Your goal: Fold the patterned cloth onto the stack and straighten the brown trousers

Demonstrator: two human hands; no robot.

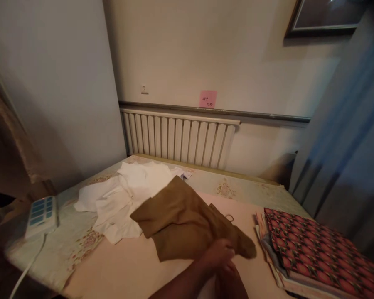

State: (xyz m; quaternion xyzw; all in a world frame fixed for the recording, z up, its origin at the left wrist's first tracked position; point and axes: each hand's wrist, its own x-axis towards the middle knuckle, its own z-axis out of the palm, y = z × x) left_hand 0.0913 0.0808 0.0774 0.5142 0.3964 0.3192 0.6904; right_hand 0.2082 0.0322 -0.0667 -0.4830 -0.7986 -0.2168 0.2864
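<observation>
A brown garment [182, 220] lies crumpled on the pink sheet of a bed [127, 265], overlapping a white garment [124, 195] behind it. My left hand [220, 252] comes in from the bottom. Its fingers are curled on the near right edge of the brown garment. My right hand [231, 281] sits just below it, close against the left hand. It is dark, and its fingers do not show clearly.
A stack of folded red patterned bedding [314, 249] lies at the right of the bed. A white control box with blue buttons [41, 214] and a cord sits at the left edge. Behind are a radiator [179, 139], a pink note [207, 99] and, at right, a blue curtain [345, 158].
</observation>
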